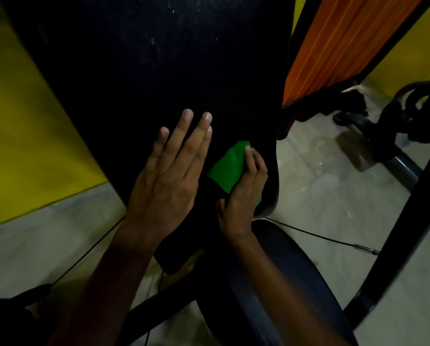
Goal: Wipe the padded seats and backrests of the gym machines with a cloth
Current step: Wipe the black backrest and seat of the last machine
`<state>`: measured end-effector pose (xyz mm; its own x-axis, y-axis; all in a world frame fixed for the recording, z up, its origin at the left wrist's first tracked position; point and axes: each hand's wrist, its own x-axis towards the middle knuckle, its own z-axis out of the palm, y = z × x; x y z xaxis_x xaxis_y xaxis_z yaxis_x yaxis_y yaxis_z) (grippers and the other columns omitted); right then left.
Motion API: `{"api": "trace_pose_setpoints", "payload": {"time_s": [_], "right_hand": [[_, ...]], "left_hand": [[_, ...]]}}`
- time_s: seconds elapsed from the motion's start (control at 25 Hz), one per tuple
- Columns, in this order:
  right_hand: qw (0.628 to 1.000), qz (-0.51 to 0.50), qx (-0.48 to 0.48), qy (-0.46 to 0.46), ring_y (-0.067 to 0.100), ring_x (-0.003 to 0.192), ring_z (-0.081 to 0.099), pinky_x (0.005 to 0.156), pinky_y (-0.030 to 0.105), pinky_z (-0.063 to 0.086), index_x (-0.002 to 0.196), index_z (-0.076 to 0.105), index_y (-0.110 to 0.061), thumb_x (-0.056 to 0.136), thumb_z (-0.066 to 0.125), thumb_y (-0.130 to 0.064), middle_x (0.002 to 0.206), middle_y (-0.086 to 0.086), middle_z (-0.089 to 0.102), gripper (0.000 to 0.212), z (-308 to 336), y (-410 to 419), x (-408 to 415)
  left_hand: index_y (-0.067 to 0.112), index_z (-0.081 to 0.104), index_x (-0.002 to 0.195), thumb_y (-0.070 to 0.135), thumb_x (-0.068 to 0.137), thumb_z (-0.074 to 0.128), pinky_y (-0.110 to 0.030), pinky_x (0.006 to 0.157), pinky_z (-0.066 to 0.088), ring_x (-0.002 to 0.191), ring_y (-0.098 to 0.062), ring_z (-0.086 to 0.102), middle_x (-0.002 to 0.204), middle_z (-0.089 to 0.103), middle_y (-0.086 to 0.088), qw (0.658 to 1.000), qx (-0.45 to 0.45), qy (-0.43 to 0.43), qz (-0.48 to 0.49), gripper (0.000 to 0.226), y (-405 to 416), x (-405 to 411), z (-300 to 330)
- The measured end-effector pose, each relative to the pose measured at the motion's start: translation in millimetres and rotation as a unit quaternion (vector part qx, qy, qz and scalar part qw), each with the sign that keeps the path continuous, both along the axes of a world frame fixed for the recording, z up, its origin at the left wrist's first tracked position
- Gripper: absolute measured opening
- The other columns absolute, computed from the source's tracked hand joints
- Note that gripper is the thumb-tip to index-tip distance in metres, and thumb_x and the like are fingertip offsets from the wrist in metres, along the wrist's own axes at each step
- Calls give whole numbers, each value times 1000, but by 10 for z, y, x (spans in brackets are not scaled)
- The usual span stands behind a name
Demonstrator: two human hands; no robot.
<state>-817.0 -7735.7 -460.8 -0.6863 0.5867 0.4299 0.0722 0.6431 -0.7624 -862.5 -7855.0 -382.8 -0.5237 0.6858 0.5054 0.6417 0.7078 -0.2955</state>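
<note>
A long black padded backrest [146, 66] fills the middle of the view, with pale scuffs near its top. My left hand [170, 168] lies flat on its lower part, fingers straight and together. Just to the right, my right hand [243, 196] grips a folded green cloth [227, 168] and holds it against the pad near its lower right edge. Below the backrest a dark rounded seat pad [291, 278] shows under my right forearm.
A black machine frame tube [398, 233] slants down the right side. An orange panel [338, 41] stands behind the backrest. Black weight gear [388, 121] sits on the pale tiled floor [321, 186]. Thin cables [316, 236] run past the seat. The wall [16, 126] is yellow.
</note>
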Motion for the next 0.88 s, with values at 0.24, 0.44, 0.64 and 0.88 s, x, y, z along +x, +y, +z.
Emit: {"api": "trace_pose_setpoints", "payload": {"time_s": [0.24, 0.44, 0.64, 0.88], "right_hand": [[984, -76, -157, 21, 17, 132, 31, 113, 32, 27, 144, 24, -6, 74, 58, -5, 141, 11, 28, 77, -243, -77, 27], [945, -164, -285, -10, 20, 130, 33, 114, 28, 25, 144, 23, -5, 79, 55, 8, 137, 9, 27, 74, -122, -170, -45], [908, -225, -350, -55, 27, 131, 32, 110, 22, 22, 144, 21, -2, 82, 57, 7, 136, 11, 27, 72, -449, -203, 62], [877, -245, -405, -77, 26, 122, 37, 94, 18, 28, 142, 23, -4, 91, 55, -10, 135, 15, 30, 61, -637, -203, 38]], "left_hand": [[2, 14, 150, 4, 95, 35, -42, 117, -7, 146, -29, 4, 160, 8, -9, 1000, -16, 9, 5, 59, -37, 34, -200], [2, 14, 151, 3, 95, 34, -42, 116, -12, 146, -29, 3, 159, 8, -9, 1000, -1, 8, 6, 59, 7, 21, -225], [3, 14, 151, 1, 93, 31, -43, 114, -16, 145, -27, 2, 159, 8, -7, 1000, 0, 21, 12, 60, 40, 34, -327], [3, 14, 151, 1, 95, 22, -43, 114, -16, 145, -26, 0, 158, 10, -7, 1000, -4, 20, 13, 56, 67, 25, -368]]}}
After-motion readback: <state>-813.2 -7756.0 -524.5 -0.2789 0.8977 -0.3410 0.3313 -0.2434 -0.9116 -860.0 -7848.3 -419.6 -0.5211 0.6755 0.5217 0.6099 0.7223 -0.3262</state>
